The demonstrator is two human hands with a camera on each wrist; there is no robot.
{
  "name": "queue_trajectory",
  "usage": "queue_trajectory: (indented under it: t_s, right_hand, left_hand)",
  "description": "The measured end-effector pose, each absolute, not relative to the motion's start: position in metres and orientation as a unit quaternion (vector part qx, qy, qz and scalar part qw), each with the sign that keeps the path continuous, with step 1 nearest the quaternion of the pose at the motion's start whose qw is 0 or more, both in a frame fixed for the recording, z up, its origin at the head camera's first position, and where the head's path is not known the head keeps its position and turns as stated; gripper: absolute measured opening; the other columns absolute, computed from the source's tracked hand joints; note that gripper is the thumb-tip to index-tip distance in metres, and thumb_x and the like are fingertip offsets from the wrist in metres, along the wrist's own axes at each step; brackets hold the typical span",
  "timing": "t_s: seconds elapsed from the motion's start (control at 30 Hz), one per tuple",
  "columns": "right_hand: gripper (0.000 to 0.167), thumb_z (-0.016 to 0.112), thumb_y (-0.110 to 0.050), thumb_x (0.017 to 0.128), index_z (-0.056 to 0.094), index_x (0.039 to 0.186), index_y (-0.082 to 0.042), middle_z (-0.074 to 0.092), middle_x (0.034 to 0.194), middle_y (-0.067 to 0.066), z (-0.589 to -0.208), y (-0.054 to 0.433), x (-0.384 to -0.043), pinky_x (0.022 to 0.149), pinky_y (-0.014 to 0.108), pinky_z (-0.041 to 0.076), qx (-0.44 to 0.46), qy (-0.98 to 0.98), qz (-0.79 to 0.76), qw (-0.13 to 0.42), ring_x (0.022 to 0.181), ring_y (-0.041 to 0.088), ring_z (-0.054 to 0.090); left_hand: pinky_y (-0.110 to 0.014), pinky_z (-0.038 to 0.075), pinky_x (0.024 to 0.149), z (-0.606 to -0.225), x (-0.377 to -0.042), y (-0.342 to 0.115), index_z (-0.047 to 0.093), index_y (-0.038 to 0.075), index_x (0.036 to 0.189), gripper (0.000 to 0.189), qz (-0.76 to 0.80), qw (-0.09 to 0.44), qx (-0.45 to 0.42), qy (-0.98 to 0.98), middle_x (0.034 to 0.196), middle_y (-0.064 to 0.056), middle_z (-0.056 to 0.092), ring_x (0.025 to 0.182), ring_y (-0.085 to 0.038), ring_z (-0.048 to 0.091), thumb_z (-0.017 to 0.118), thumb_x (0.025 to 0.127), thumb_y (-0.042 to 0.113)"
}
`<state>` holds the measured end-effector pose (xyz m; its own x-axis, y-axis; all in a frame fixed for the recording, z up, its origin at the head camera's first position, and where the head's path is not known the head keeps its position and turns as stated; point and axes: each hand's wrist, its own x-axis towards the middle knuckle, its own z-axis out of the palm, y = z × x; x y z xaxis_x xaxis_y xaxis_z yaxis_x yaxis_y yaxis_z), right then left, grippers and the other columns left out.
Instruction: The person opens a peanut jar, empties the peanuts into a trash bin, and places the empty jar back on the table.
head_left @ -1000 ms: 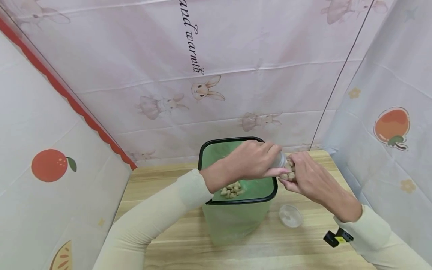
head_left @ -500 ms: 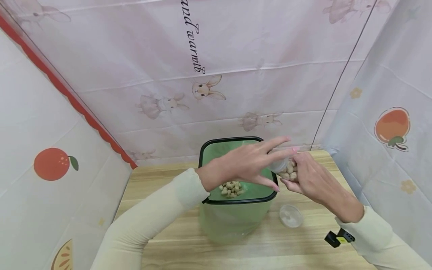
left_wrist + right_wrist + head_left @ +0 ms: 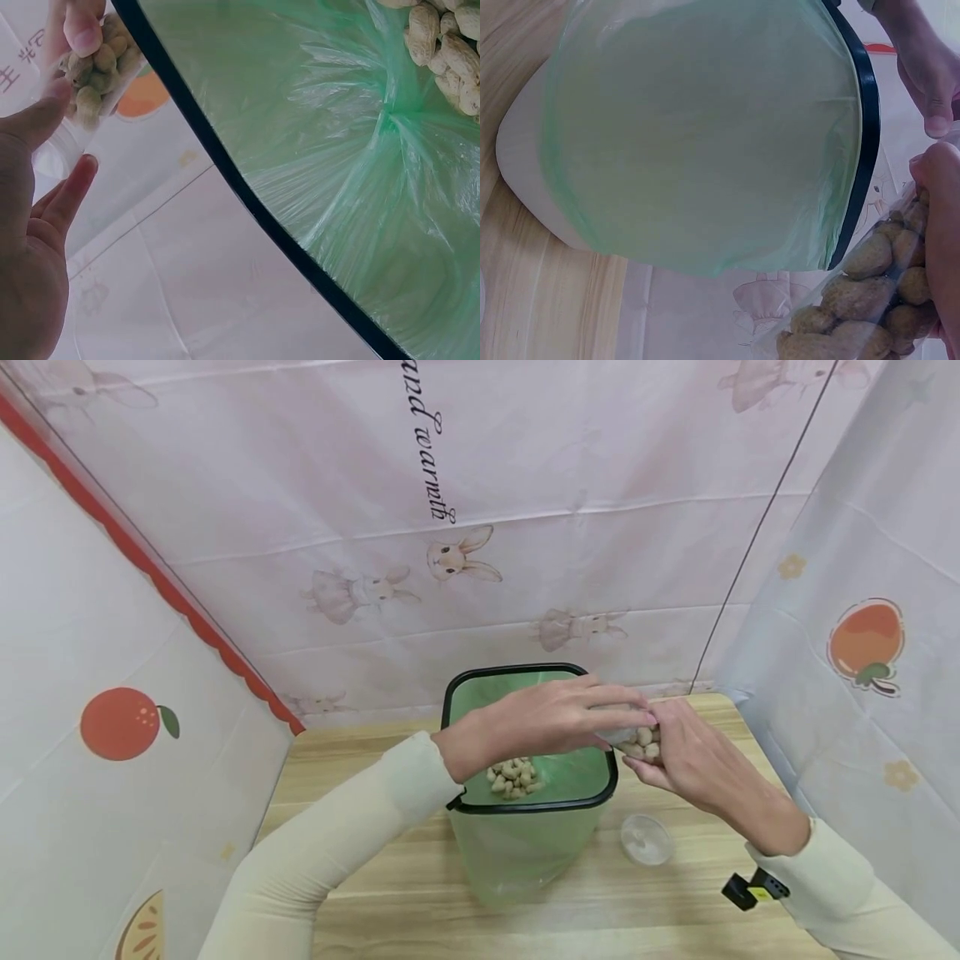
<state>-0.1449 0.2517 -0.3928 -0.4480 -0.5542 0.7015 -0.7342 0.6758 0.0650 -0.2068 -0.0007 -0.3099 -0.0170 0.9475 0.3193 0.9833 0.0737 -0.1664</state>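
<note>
My right hand (image 3: 701, 764) grips a clear plastic jar (image 3: 840, 277) of unshelled peanuts (image 3: 859, 296), tilted with its mouth toward the left. Thumb and fingers of my left hand (image 3: 551, 718) lie on either side of the jar's mouth, fingertips reaching my right hand. Below them stands a bin with a black rim (image 3: 536, 810) and a green plastic liner (image 3: 300, 150). A small heap of peanuts (image 3: 513, 779) lies on the liner inside it. The jar's mouth is mostly hidden behind my left hand in the head view.
A round clear lid (image 3: 647, 840) lies on the wooden table (image 3: 420, 910), right of the bin. Printed cloth walls (image 3: 375, 668) enclose the table at the back and both sides. A black strap device (image 3: 753, 889) sits on my right sleeve.
My left hand first held the jar's mouth, then spread its fingers away from it, and now closes around it again. My right hand with the jar stays nearly in place.
</note>
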Motion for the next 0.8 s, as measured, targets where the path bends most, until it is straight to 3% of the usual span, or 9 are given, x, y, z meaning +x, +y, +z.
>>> queue_trajectory:
  t_s: [0.23,0.37,0.5,0.63,0.8]
  right_hand:
    - [0.056,0.037,-0.049,0.109,0.05,0.115,0.005,0.052,0.095,0.012,-0.3905,0.2507,-0.1422,0.065,0.036,0.042,0.372,-0.858,0.118,0.334,0.081,0.023,0.05]
    - [0.058,0.037,-0.048,0.109,0.051,0.118,0.007,0.053,0.095,0.013,-0.3896,0.2508,-0.1417,0.063,0.036,0.044,0.374,-0.856,0.106,0.342,0.081,0.024,0.051]
    - [0.059,0.036,-0.048,0.11,0.051,0.116,0.009,0.052,0.093,0.014,-0.3885,0.2503,-0.1414,0.061,0.034,0.043,0.376,-0.853,0.089,0.351,0.078,0.024,0.05]
    - [0.056,0.036,-0.047,0.11,0.05,0.11,0.008,0.049,0.09,0.013,-0.388,0.2498,-0.1407,0.059,0.032,0.04,0.378,-0.852,0.079,0.354,0.076,0.022,0.047]
    - [0.055,0.036,-0.045,0.109,0.051,0.109,0.008,0.048,0.089,0.012,-0.3892,0.2486,-0.141,0.059,0.031,0.04,0.381,-0.848,0.079,0.359,0.076,0.022,0.046]
  left_hand:
    - [-0.025,0.053,0.105,-0.3079,-0.2064,0.0006,0.056,0.016,0.149,0.055,-0.07,0.153,-0.667,-0.726,0.146,-0.004,0.06,0.123,-0.014,0.065,0.065,0.101,0.041]
    - [-0.021,0.057,0.089,-0.3072,-0.2051,0.0022,0.056,0.015,0.147,0.055,-0.079,0.162,-0.656,-0.733,0.138,-0.006,0.06,0.096,-0.011,0.068,0.061,0.102,0.046]
    - [-0.017,0.053,0.072,-0.3062,-0.203,0.0029,0.058,0.011,0.143,0.055,-0.093,0.169,-0.64,-0.744,0.127,-0.006,0.062,0.072,-0.008,0.061,0.062,0.102,0.047]
    - [-0.017,0.047,0.064,-0.3047,-0.201,0.0031,0.06,0.009,0.14,0.056,-0.1,0.164,-0.623,-0.758,0.118,-0.004,0.063,0.066,-0.007,0.052,0.066,0.1,0.047]
    - [-0.017,0.045,0.063,-0.3048,-0.199,0.0022,0.06,0.01,0.14,0.054,-0.104,0.148,-0.61,-0.771,0.116,-0.003,0.063,0.067,-0.007,0.051,0.066,0.1,0.047]
